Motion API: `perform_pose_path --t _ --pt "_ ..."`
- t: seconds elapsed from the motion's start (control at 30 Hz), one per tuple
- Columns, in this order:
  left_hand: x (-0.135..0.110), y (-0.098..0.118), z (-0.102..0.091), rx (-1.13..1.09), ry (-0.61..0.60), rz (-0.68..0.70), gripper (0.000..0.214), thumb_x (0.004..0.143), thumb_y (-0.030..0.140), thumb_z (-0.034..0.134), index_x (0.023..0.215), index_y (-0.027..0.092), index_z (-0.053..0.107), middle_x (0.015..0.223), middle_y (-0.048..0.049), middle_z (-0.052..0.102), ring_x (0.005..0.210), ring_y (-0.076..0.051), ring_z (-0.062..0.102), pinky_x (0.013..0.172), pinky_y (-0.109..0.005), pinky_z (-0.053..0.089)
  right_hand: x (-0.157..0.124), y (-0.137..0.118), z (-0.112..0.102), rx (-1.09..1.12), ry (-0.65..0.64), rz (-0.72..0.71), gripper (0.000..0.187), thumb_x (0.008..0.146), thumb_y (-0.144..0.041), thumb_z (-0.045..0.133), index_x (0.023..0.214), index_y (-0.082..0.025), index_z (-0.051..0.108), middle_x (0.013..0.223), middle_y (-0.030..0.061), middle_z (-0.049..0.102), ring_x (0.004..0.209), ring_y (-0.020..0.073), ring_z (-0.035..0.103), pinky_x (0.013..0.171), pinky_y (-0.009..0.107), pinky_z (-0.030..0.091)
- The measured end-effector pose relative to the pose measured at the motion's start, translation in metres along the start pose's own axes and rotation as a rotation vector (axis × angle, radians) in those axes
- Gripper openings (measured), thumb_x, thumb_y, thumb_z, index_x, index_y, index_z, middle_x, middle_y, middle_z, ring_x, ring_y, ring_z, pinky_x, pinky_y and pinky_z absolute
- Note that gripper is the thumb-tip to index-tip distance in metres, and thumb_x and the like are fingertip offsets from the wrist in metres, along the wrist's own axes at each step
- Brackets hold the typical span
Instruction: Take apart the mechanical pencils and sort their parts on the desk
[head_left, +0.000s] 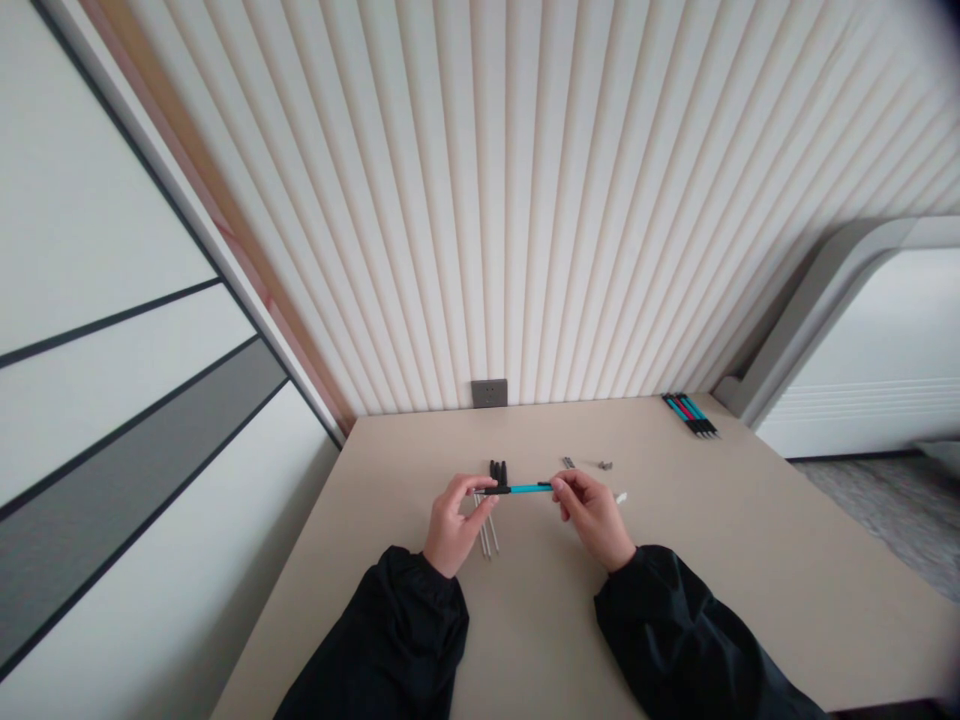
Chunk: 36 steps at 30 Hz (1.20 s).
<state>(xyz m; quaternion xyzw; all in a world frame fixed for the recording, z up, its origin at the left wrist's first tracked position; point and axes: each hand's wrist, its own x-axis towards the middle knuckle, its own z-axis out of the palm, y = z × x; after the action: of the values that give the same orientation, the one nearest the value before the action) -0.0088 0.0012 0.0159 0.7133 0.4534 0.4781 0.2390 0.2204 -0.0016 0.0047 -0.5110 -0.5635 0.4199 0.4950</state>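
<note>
A blue and black pen [529,489] is held level above the table between my two hands. My left hand [454,520] pinches its black grip end, where a silvery tip shows between the fingers. At the other end, my right hand [592,512] has thumb and fingers closed on the black top. Behind the pen stand or lie several short black grips [498,469]; which, I cannot tell. Thin white refills [487,538] lie under and beside my left hand. Small metal pieces [568,462] and more small grey parts [605,465] are beyond my right hand.
Several assembled pens [690,416], blue and red with black ends, lie side by side at the table's back right. A small white piece [621,497] is right of my right hand. The table [540,630] meets a ribbed wall with a dark socket [489,393].
</note>
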Motion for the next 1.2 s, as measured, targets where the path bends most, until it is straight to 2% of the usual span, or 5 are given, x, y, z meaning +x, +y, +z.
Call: perform_pose_path --t 0.3,0.5,0.73,1.07,1.2 --pt "-0.0022 -0.0065 0.0009 -0.005 0.004 -0.036 0.016 0.089 0.031 0.056 0.092 0.019 0.066 0.083 -0.0030 0.067 0.079 -0.017 0.063 0.074 -0.029 0.050 0.0011 0.0030 0.0000 -0.013 0.016 0.007 0.044 0.083 -0.059 0.055 0.084 -0.017 0.062 0.064 0.0015 0.058 0.048 0.0116 0.047 0.044 0.023 0.036" --pt "-0.0013 -0.0051 0.0007 -0.007 -0.005 0.045 0.013 0.089 0.027 0.056 0.097 0.019 0.063 0.094 -0.0053 0.065 0.083 -0.016 0.059 0.077 -0.030 0.049 0.0014 0.0028 0.0006 -0.050 0.017 0.073 0.046 0.081 -0.062 0.055 0.072 -0.017 0.062 0.056 0.0007 0.055 0.045 0.0120 0.046 0.041 0.024 0.034" --pt "0.0002 -0.0015 0.0006 0.026 -0.014 0.051 0.014 0.087 0.028 0.057 0.097 0.019 0.062 0.092 -0.0055 0.065 0.084 -0.017 0.060 0.077 -0.031 0.050 0.0015 0.0000 0.0009 -0.028 0.037 0.076 0.047 0.081 -0.063 0.054 0.073 -0.018 0.063 0.055 0.0012 0.056 0.045 0.0131 0.046 0.041 0.024 0.032" --pt "0.0007 -0.0024 -0.0008 0.034 -0.047 0.116 0.012 0.090 0.026 0.055 0.096 0.020 0.063 0.095 -0.0072 0.066 0.090 -0.019 0.062 0.082 -0.034 0.051 -0.0004 -0.0033 0.0000 -0.142 0.087 0.080 0.049 0.081 -0.065 0.052 0.060 -0.021 0.052 0.044 -0.0018 0.049 0.040 0.0121 0.042 0.041 0.024 0.032" --pt "0.0003 -0.0001 -0.0001 0.022 -0.057 0.154 0.012 0.090 0.026 0.055 0.095 0.020 0.063 0.094 -0.0077 0.066 0.092 -0.020 0.063 0.083 -0.035 0.051 -0.0017 -0.0014 -0.0009 -0.180 0.090 0.090 0.056 0.084 -0.068 0.043 0.054 -0.021 0.049 0.039 -0.0017 0.046 0.037 0.0125 0.042 0.041 0.025 0.033"
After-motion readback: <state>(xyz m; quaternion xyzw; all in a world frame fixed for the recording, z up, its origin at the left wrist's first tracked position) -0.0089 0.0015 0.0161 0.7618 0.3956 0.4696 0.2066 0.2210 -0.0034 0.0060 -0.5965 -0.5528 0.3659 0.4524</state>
